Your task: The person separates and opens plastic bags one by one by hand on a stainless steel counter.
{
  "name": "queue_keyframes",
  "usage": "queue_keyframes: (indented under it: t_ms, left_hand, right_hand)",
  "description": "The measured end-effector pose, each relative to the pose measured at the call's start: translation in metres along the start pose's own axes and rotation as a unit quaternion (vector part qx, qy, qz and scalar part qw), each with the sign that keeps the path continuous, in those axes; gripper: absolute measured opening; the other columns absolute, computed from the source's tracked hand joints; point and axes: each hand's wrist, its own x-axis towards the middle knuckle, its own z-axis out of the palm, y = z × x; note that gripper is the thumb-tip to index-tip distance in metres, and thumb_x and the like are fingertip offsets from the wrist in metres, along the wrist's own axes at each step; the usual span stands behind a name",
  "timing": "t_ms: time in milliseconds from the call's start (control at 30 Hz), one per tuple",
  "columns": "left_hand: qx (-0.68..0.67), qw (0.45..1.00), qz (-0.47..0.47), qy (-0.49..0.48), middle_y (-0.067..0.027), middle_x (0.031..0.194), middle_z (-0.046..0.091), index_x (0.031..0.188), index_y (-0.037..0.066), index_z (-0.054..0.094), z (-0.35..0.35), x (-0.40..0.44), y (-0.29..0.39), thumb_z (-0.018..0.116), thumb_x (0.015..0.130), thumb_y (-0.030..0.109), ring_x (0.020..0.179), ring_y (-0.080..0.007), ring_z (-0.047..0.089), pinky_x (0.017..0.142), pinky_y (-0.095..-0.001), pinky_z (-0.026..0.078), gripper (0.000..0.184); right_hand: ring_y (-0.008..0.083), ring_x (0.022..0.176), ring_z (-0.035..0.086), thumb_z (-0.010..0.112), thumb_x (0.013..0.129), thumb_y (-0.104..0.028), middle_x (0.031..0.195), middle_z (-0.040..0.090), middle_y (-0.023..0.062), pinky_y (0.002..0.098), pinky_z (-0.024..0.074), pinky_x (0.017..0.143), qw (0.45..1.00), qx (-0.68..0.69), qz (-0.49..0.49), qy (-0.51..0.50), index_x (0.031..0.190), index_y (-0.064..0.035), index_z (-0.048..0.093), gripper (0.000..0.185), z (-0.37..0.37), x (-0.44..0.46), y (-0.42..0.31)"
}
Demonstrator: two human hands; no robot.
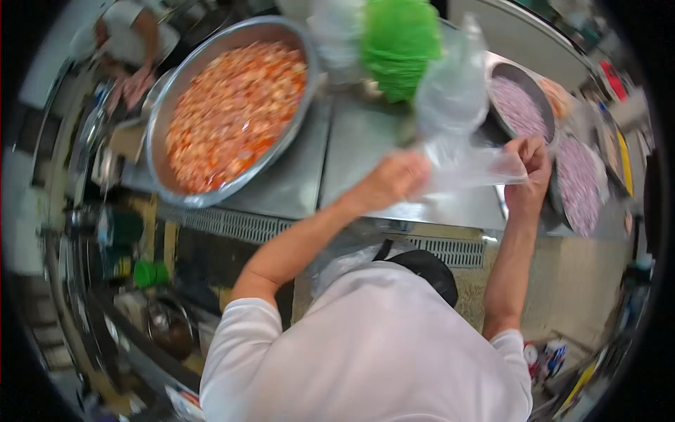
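Note:
A clear plastic bag [460,169] is stretched between my two hands over the steel table [365,141]. My left hand [401,176], a little blurred, is closed on its left side. On the right, my right hand [531,165] pinches the other end between thumb and fingers. Just behind, more clear plastic bags [453,91] stand in a pile. To the left sits a large metal basin [307,105] of diced meat in reddish sauce [235,116]. Close to my right hand is a round pan [496,74] of chopped pinkish-purple food [520,105].
A bundle of green bags [401,46] stands at the table's back. A second container of pinkish-purple pieces [578,186] is at the right edge. Another person [137,42] works at the upper left. A drain grate [450,251] runs along the floor below the table.

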Motion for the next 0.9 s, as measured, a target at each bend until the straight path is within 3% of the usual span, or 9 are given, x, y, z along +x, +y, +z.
queue_keyframes:
  t_ms: [67,100,167,233,300,367,500,633,900]
  left_hand:
    - [0.236,0.918,0.272,0.165,-0.0117,0.071,0.062,0.079,0.003,0.063,-0.032,0.049,0.049,0.060,0.082,0.022,0.082,-0.0301,0.060,0.080,-0.0420,0.044,0.019]
    - [0.346,0.818,0.354,0.294,-0.0113,0.068,0.062,0.079,0.003,0.064,-0.048,0.074,0.073,0.066,0.073,0.020,0.085,-0.0324,0.060,0.085,-0.0454,0.043,0.019]
    - [0.488,0.738,0.388,0.259,-0.0122,0.067,0.062,0.066,0.003,0.062,-0.082,0.130,0.096,0.067,0.070,0.023,0.081,-0.0348,0.059,0.079,-0.0423,0.046,0.021]
    - [0.392,0.884,0.237,0.088,-0.0133,0.062,0.058,0.059,0.001,0.058,-0.103,0.180,0.066,0.066,0.068,0.023,0.076,-0.0332,0.058,0.070,-0.0385,0.046,0.024]
    - [0.379,0.901,0.213,0.007,-0.0153,0.067,0.057,0.064,-0.001,0.057,-0.108,0.197,0.003,0.064,0.069,0.019,0.072,-0.0301,0.056,0.064,-0.0372,0.045,0.022]
    - [0.196,0.961,0.176,0.082,-0.0163,0.073,0.056,0.067,-0.003,0.055,-0.073,0.182,-0.078,0.064,0.069,0.016,0.071,-0.0270,0.055,0.065,-0.0363,0.044,0.020]
    - [0.166,0.939,0.222,0.202,-0.0142,0.074,0.052,0.068,-0.002,0.052,-0.031,0.163,-0.075,0.063,0.067,0.009,0.070,-0.0297,0.052,0.066,-0.0379,0.045,0.016]
    - [0.254,0.865,0.306,0.306,-0.0115,0.080,0.050,0.073,-0.002,0.052,-0.022,0.158,-0.033,0.059,0.066,0.005,0.073,-0.0272,0.049,0.069,-0.0322,0.042,0.011]
    - [0.127,0.917,0.160,0.342,-0.0110,0.081,0.049,0.079,0.001,0.048,-0.001,0.144,-0.074,0.056,0.064,-0.004,0.073,-0.0254,0.051,0.069,-0.0351,0.044,0.019]
  right_hand:
    - [0.0203,0.067,0.058,0.072,0.083,-0.009,0.076,0.058,0.0084,0.0331,0.0487,0.069,0.953,-0.072,-0.119,-0.270,0.078,-0.0079,0.046,0.026,0.012,0.028,-0.056]
    - [0.0258,0.068,0.057,0.071,0.081,-0.010,0.077,0.058,0.0104,0.0362,0.0481,0.070,0.911,-0.260,-0.153,-0.282,0.080,-0.0054,0.047,0.024,0.023,0.049,-0.079]
    - [0.0370,0.079,0.055,0.066,0.077,-0.011,0.083,0.056,0.0144,0.0410,0.0455,0.071,0.792,-0.480,-0.262,-0.272,0.089,-0.0020,0.049,0.022,0.036,0.092,-0.081]
    - [0.0370,0.087,0.058,0.061,0.081,-0.008,0.086,0.058,0.0148,0.0436,0.0470,0.075,0.767,-0.541,-0.206,-0.275,0.092,-0.0039,0.053,0.014,0.011,0.134,-0.038]
    - [0.0372,0.089,0.059,0.059,0.082,-0.006,0.090,0.060,0.0162,0.0452,0.0485,0.080,0.750,-0.590,-0.109,-0.279,0.095,-0.0042,0.055,0.014,-0.022,0.138,0.020]
    - [0.0393,0.086,0.057,0.057,0.077,0.001,0.088,0.055,0.0190,0.0449,0.0483,0.077,0.792,-0.528,-0.243,-0.185,0.096,-0.0043,0.052,0.020,-0.047,0.116,0.085]
    - [0.0373,0.085,0.056,0.052,0.069,0.010,0.088,0.055,0.0167,0.0428,0.0465,0.075,0.867,-0.456,-0.157,-0.124,0.085,-0.0013,0.051,0.020,-0.056,0.093,0.083]
    - [0.0370,0.097,0.057,0.052,0.069,0.010,0.096,0.059,0.0173,0.0428,0.0452,0.087,0.836,-0.452,-0.304,-0.067,0.087,-0.0005,0.055,0.021,-0.039,0.089,0.066]
    - [0.0364,0.095,0.060,0.048,0.072,0.013,0.117,0.061,0.0200,0.0386,0.0490,0.081,0.880,-0.417,-0.227,-0.026,0.097,0.0016,0.058,0.029,-0.056,0.047,0.151]
